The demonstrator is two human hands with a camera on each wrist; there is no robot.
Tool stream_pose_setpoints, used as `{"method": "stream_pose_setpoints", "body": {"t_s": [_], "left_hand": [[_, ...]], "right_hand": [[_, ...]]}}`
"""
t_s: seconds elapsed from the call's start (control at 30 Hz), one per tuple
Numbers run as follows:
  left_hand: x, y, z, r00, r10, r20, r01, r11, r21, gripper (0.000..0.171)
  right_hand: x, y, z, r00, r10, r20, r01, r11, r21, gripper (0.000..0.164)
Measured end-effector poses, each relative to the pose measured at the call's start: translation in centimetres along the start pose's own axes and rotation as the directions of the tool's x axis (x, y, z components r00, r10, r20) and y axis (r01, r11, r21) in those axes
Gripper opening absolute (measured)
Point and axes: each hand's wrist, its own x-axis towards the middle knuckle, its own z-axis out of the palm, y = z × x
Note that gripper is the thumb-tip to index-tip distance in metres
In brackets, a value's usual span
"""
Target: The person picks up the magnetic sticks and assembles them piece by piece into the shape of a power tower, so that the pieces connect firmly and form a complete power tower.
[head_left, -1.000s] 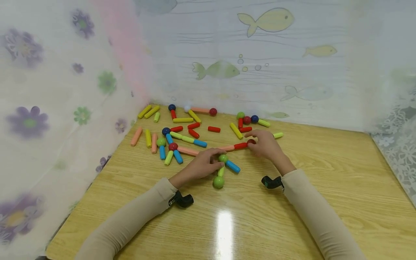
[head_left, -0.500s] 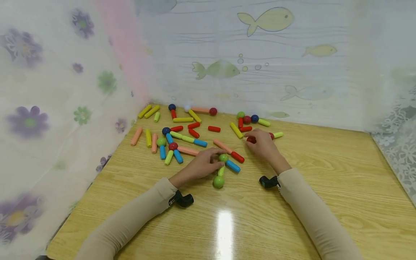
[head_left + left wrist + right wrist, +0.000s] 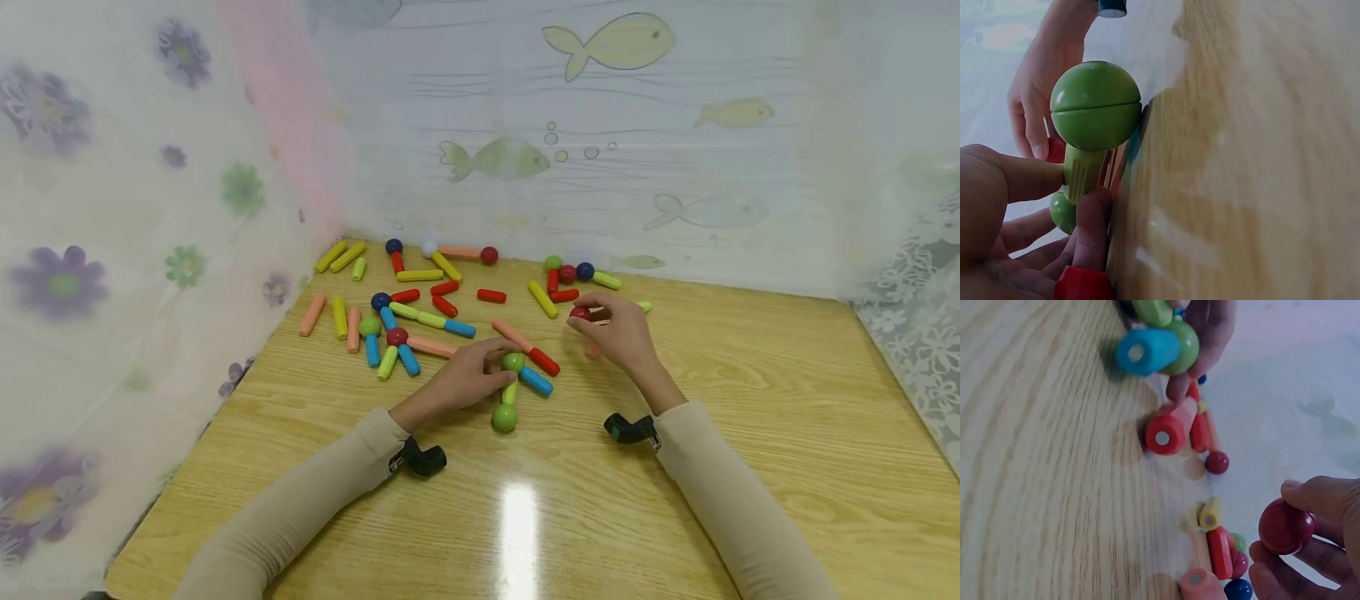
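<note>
In the head view my left hand [image 3: 471,377] reaches round a joined piece of two green balls [image 3: 505,417] and a lime-green stick. The left wrist view shows thumb and a finger on opposite sides of that lime-green stick [image 3: 1081,172]. A blue stick [image 3: 536,381] runs off the upper green ball. My right hand [image 3: 622,333] pinches a dark red ball [image 3: 1286,527] between thumb and fingers, above the table. Below that hand a salmon stick [image 3: 593,351] shows in part; whether it joins the ball I cannot tell. Between the hands lies a salmon stick [image 3: 512,335] end to end with a red stick [image 3: 544,362].
Joined balls and sticks spread to the left, around a red ball [image 3: 397,337] and a dark blue ball [image 3: 381,302]. Along the back lie several yellow sticks [image 3: 420,275] and a cluster with a navy ball [image 3: 584,271]. A patterned curtain [image 3: 480,108] closes off the far side.
The salmon and red sticks came away from the red ball and swung toward the front. My right hand has raised the dark red ball slightly. The left hand keeps its place.
</note>
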Motion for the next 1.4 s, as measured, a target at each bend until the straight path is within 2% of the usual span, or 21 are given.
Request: {"method": "stream_pose_setpoints", "body": {"t_s": [0.27,0.47,0.67,0.9,1.03,1.4], "left_hand": [[0.5,-0.3,0.1,1.000,-0.027,0.010,0.027,0.999,-0.046,0.042],[0.5,-0.4,-0.1,0.999,-0.035,0.011,0.036,0.998,-0.060,0.042],[0.5,-0.3,-0.2,0.999,-0.043,0.014,0.044,0.996,-0.072,0.042],[0.6,-0.3,-0.3,0.997,-0.062,0.048,0.070,0.980,-0.185,0.043],[0.6,-0.5,-0.4,0.997,-0.057,0.059,0.068,0.974,-0.216,0.042],[0.6,-0.4,-0.3,0.996,-0.059,0.070,0.073,0.973,-0.218,0.041]], "right_hand": [[-1.6,-0.6,-0.1,0.998,0.058,0.039,-0.063,0.991,0.116,0.040],[-2.5,-1.2,0.5,0.997,0.045,0.057,-0.055,0.981,0.187,0.038],[-3.4,-1.8,1.0,0.998,0.037,0.044,-0.045,0.979,0.197,0.037],[-4.4,-1.5,1.2,0.997,0.024,0.072,-0.037,0.982,0.184,0.038],[-5.3,-1.4,1.2,0.995,0.027,0.094,-0.045,0.978,0.203,0.038],[-7.6,-1.8,1.8,0.990,0.056,0.132,-0.089,0.962,0.259,0.031]]}}
